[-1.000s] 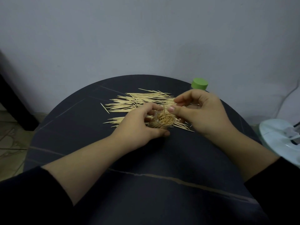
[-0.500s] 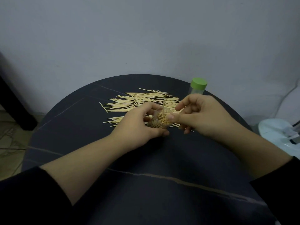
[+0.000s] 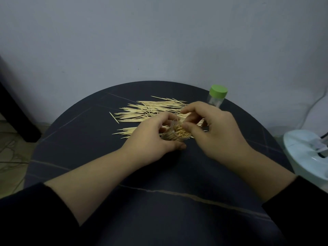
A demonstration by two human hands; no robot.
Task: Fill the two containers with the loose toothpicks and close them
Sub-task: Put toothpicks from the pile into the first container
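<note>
Table [image 3: 85,142]: loose toothpicks [image 3: 147,112] toward far edge. Left hand [image 3: 150,139] wraps tilted open container [image 3: 175,134], centre. Right hand [image 3: 218,132] curled at its mouth, hold unclear. Steady container, tamp picks parallel. Capped container [image 3: 216,97] far-right edge.

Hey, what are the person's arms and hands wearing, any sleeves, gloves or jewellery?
The left sleeve and right sleeve are dark, black-looking, ending partway up the forearms. The left hand and right hand are bare: no gloves, rings or watch visible.
</note>
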